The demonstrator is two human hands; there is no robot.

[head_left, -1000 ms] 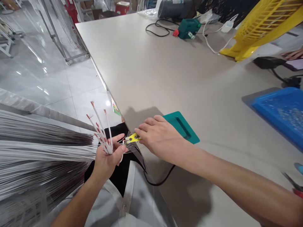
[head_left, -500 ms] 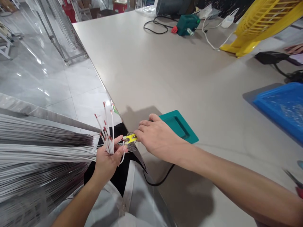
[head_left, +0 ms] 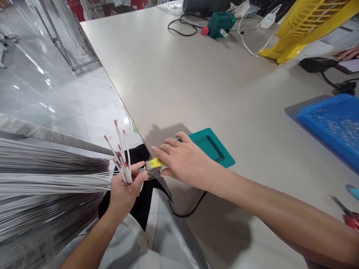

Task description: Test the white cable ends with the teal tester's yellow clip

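- from my remote seat i see both hands in the head view, near the table's [head_left: 157, 86] left edge.
- left hand [head_left: 123, 192]: i read it as closed around a clutch of white wires [head_left: 128, 173], red ends up and fanning apart.
- the wires stand off the table edge, above the lap; the left thumb and index reach toward the yellow tool [head_left: 155, 163].
- right hand [head_left: 186, 158]: partly open, palm down, other fingers loosely bent. index lies above the yellow tool, thumb below; i can't tell whether they press on it.
- the yellow tool looks blurred to me, its tip just beside the left fingertips.
- teal tray [head_left: 220, 147] on the table, partly behind the right hand.
- black cable [head_left: 182, 216] loops below the right wrist.
- to the left i have long wire stacks [head_left: 53, 182].
- at right, a blue tray [head_left: 322, 131]; nearer me, a red-handled tool [head_left: 350, 220].
- far side: green box [head_left: 221, 24], yellow stand [head_left: 288, 39].
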